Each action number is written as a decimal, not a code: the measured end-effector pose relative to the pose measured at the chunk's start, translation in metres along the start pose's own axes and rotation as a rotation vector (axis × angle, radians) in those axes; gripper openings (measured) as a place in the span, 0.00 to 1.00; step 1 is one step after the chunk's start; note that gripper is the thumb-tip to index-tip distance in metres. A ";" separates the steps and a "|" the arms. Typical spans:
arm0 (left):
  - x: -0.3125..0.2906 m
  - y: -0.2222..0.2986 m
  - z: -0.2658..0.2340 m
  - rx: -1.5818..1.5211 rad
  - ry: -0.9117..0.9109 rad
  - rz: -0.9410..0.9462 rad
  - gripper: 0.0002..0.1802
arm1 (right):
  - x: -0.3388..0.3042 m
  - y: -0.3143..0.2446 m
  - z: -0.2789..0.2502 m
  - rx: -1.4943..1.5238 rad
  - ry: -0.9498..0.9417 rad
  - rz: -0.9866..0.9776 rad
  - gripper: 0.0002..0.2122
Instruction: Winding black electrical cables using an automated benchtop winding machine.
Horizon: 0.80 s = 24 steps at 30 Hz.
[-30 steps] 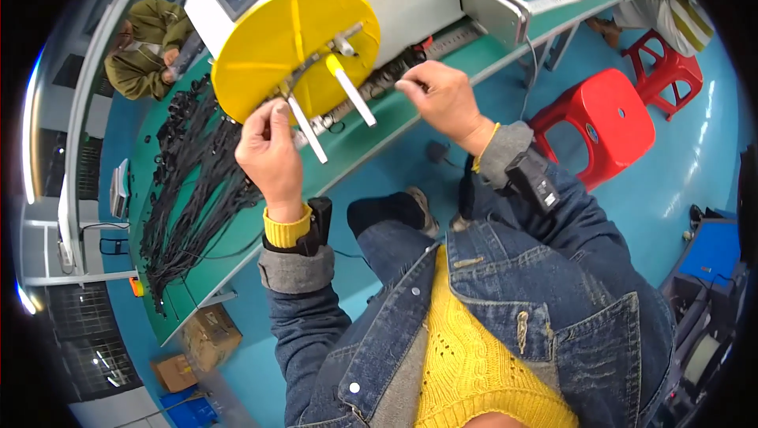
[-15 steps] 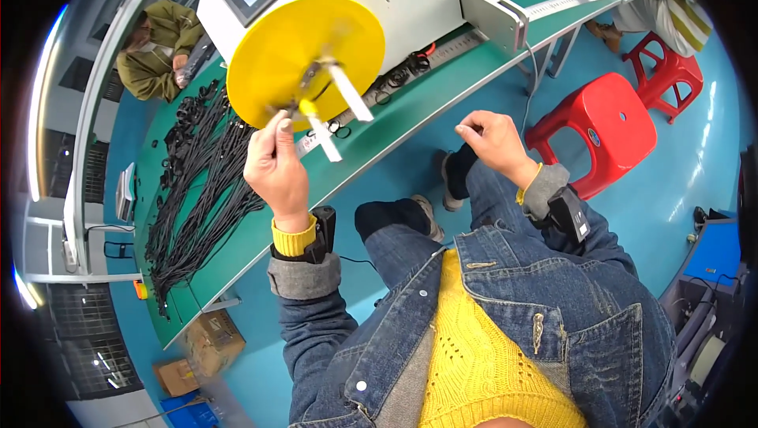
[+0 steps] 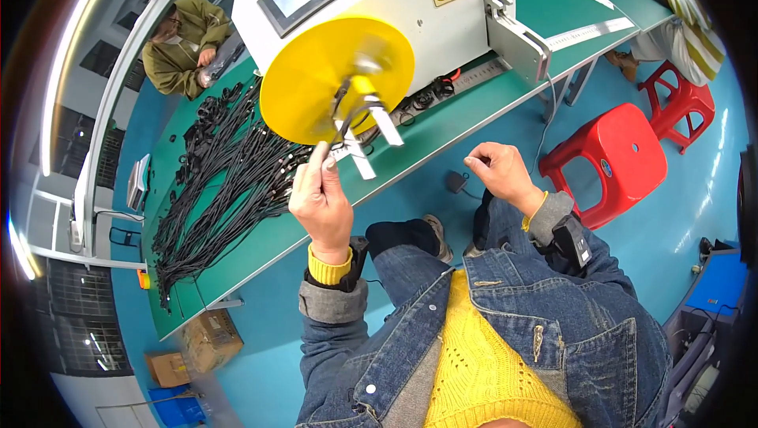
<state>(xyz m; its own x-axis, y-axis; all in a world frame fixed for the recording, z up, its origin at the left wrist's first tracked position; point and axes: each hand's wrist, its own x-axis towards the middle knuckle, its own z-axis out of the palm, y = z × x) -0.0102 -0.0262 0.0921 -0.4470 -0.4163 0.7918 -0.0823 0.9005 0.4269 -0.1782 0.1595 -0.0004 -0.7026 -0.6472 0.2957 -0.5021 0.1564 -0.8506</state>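
In front of me, a winding machine (image 3: 450,25) with a white housing carries a yellow disc (image 3: 296,84). White prongs (image 3: 385,125) stick out from the disc, and part of it is smeared by motion. A black cable (image 3: 344,100) is looped around the prongs. My left hand (image 3: 322,199) is at the disc's lower edge, thumb and index finger closed on what looks like the trailing part of this cable; the exact contact is hard to see. Over the floor, just off the table edge, my right hand (image 3: 505,174) is curled closed with nothing visible in it.
Many black cables (image 3: 213,199) lie bundled on the green table (image 3: 426,144), left of the machine. A metal ruler strip (image 3: 588,34) lies to the right. Red stools (image 3: 616,155) stand on the blue floor. Another person (image 3: 185,45) sits across the table; cardboard boxes (image 3: 212,339) are below.
The disc's prongs have turned and the cable now loops around them. My view has shifted, moving the machine rightward and lower in the picture. My left hand still sits by the disc's edge.
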 end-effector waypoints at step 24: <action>0.046 0.058 -0.005 0.482 -0.487 0.081 0.24 | 0.070 -0.087 0.013 0.093 0.033 -0.425 0.20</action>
<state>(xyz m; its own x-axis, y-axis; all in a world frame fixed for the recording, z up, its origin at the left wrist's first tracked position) -0.0311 0.0069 0.1553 -0.8086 -0.3430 0.4781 -0.3682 0.9287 0.0436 -0.1771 0.0910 0.0890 -0.4602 -0.6147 0.6406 -0.7035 -0.1877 -0.6855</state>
